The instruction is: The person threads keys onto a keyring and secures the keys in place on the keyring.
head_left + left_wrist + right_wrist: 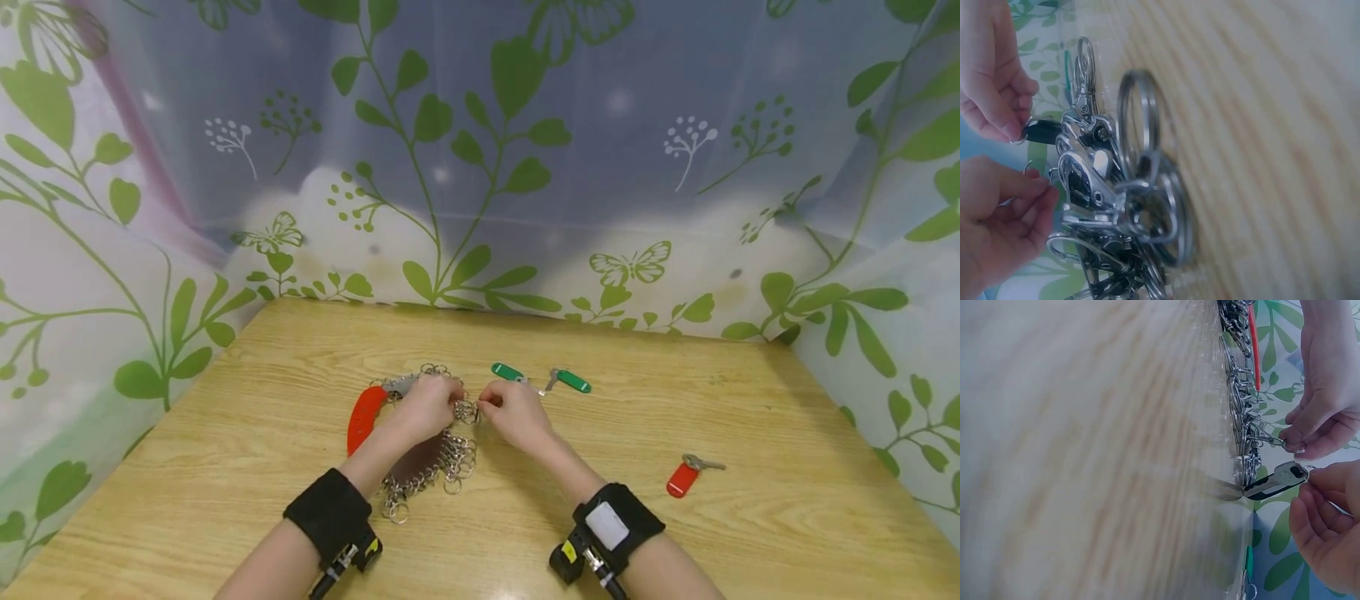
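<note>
My left hand (429,408) pinches a metal split ring (1294,447) on a swivel clasp at the right side of a round bunch of clasps and rings (457,454). Close beside it, my right hand (517,410) pinches the small ring of a key with a black part (1275,480). The key hangs below those fingertips in the right wrist view, and the two hands' fingertips are a short gap apart. A red curved piece (365,417) forms the left side of the bunch. My left hand and forearm hide part of its middle.
Two keys with green tags (573,381) lie on the wooden table (600,450) just beyond my right hand. Farther right lies a key with a red tag (682,480). A leaf-patterned cloth (465,208) stands around the table's back and sides.
</note>
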